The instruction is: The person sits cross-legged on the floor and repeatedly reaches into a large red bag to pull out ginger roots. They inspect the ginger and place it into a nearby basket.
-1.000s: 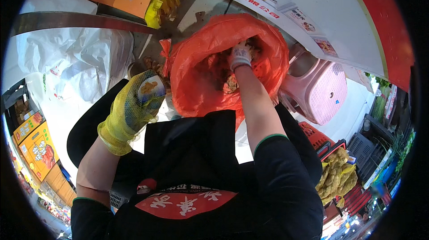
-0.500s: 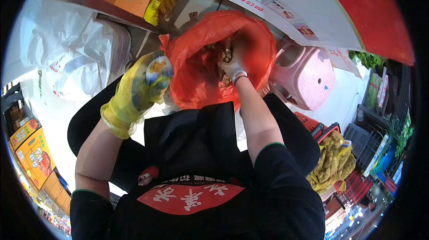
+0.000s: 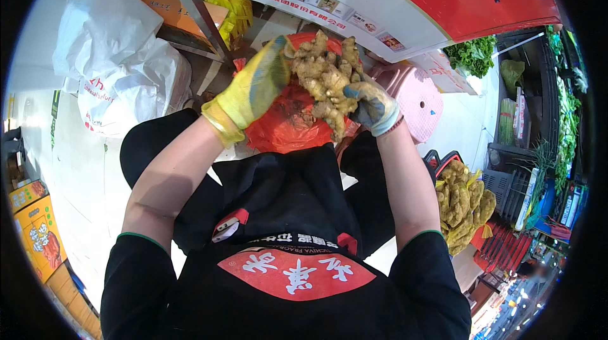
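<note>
A large knobbly ginger root [image 3: 326,77] is held up above the red plastic bag [image 3: 275,121], which stands between my knees. My right hand [image 3: 372,104], in a pale glove with blue-grey fingertips, grips the root's right side. Against or just beside its left edge is my left hand [image 3: 253,89], in a yellow glove with a blue-grey palm. That glove is smeared by motion, so its finger grip does not show clearly. Some brown pieces [image 3: 303,117] show inside the bag, partly hidden by the root.
A pink plastic stool [image 3: 421,105] stands right of the bag. A pile of ginger [image 3: 459,204] sits in a basket by my right knee. White sacks [image 3: 126,80] stand on the left. A metal table leg [image 3: 193,4] and white-and-red panel [image 3: 405,4] bound the far side.
My right hand has come up out of the red bag with the large ginger root. My left hand has moved right, up to the root. The view has shifted slightly.
</note>
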`<state>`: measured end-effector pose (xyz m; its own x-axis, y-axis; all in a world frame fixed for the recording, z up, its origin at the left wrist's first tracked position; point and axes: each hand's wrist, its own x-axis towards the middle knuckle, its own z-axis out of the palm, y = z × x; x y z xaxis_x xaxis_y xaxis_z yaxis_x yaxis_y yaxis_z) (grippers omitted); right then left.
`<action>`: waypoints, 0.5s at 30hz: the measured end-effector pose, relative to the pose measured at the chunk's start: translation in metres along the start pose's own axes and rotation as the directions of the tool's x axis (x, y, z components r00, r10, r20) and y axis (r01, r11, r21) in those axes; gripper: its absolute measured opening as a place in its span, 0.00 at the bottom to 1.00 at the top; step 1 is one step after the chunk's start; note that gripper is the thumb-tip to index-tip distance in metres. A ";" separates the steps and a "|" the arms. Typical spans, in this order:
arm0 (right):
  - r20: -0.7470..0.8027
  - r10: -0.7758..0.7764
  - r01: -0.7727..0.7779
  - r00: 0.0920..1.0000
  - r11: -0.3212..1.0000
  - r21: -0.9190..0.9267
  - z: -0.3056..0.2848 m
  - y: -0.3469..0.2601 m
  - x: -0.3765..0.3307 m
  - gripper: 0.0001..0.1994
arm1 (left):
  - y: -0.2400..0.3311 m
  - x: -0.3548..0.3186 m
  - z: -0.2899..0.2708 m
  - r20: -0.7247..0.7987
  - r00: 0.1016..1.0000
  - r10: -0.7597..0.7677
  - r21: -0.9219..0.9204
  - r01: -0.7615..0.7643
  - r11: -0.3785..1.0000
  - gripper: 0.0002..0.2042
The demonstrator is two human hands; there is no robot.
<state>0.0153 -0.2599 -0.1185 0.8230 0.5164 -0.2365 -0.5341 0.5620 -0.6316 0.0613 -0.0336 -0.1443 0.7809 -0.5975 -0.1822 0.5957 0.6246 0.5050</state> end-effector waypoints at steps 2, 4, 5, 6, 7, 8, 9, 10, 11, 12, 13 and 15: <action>-0.073 -0.029 0.029 0.997 1.000 -0.004 0.026 0.008 -0.004 0.41 | -0.006 -0.001 0.014 0.166 0.985 -0.037 -0.206 0.072 0.976 0.20; -0.132 0.000 0.019 0.991 0.990 0.141 0.030 0.019 -0.004 0.36 | -0.013 -0.007 0.013 0.253 0.967 0.016 -0.237 0.046 0.970 0.23; -0.133 -0.015 0.027 0.991 0.996 0.088 0.036 0.023 0.004 0.34 | -0.021 -0.005 -0.005 0.365 0.929 0.068 -0.262 0.032 0.965 0.23; -0.135 -0.027 0.032 0.990 0.999 0.038 0.044 0.026 0.014 0.32 | -0.027 -0.004 -0.017 0.466 0.876 0.120 -0.289 0.023 0.957 0.23; -0.178 -0.090 0.072 0.980 0.992 -0.104 0.047 0.032 0.018 0.30 | -0.019 -0.018 0.015 -0.054 0.994 0.096 0.096 -0.090 0.991 0.24; -0.288 -0.170 0.107 0.942 0.969 -0.222 0.045 0.043 0.025 0.30 | -0.018 -0.016 0.018 -0.046 0.998 0.053 -0.026 -0.054 0.998 0.24; -0.295 -0.292 0.156 0.910 0.900 -0.408 0.044 0.051 0.031 0.30 | -0.015 -0.016 0.019 -0.038 0.999 0.023 -0.143 -0.028 0.989 0.24; -0.277 -0.411 0.191 0.868 0.793 -0.578 0.045 0.057 0.036 0.31 | -0.012 -0.015 0.018 -0.026 1.000 -0.006 -0.257 -0.001 0.966 0.24; -0.296 -0.489 0.165 0.821 0.698 -0.697 0.048 0.061 0.037 0.31 | -0.016 -0.012 0.008 -0.028 1.000 -0.004 -0.268 -0.004 0.963 0.25; -0.304 -0.522 0.162 0.796 0.670 -0.724 0.049 0.066 0.040 0.31 | -0.018 -0.011 0.001 0.022 0.999 0.032 -0.215 -0.027 0.976 0.25; -0.330 -0.531 0.189 0.780 0.703 -0.685 0.052 0.070 0.042 0.31 | -0.019 -0.011 -0.006 0.075 0.995 0.064 -0.162 -0.051 0.985 0.25; -0.354 -0.527 0.218 0.772 0.744 -0.631 0.058 0.069 0.041 0.31 | -0.018 -0.010 -0.008 0.139 0.981 0.131 0.245 -0.163 0.956 0.24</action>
<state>0.0008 -0.1623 -0.1291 0.9857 -0.1266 -0.1113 -0.0957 0.1231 -0.9878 0.0437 -0.0346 -0.1588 0.8185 -0.5744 0.0051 0.3961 0.5709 0.7191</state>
